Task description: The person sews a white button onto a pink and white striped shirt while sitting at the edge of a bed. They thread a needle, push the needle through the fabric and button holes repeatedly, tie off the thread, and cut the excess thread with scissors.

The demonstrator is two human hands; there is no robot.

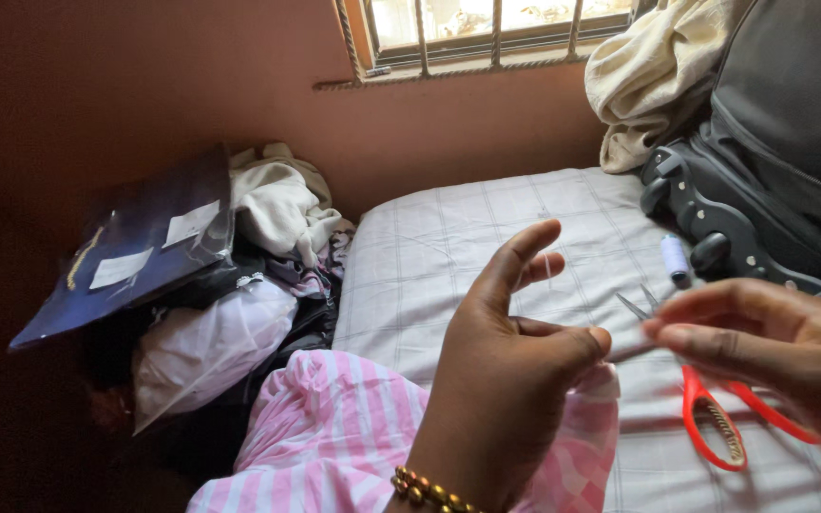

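Note:
My left hand (510, 366) is raised over a pink-and-white striped cloth (334, 437), its thumb and finger pinched together and the other fingers spread. A beaded bracelet (429, 491) sits on that wrist. My right hand (772, 347) comes in from the right, fingertips pinched close to the left hand's tips. Between the two hands runs something thin and pale, too fine to tell apart. Red-handled scissors (715, 418) lie on the bed just under my right hand. A small spool of pale blue thread (676, 257) rests further back.
A white checked mattress (486, 237) fills the middle. A dark suitcase (772, 161) with a cream cloth (648, 76) on it stands at the right. At left, piled clothes and bags (239, 304) and a dark blue flat bag (135, 247) lean against the wall under a barred window (486, 28).

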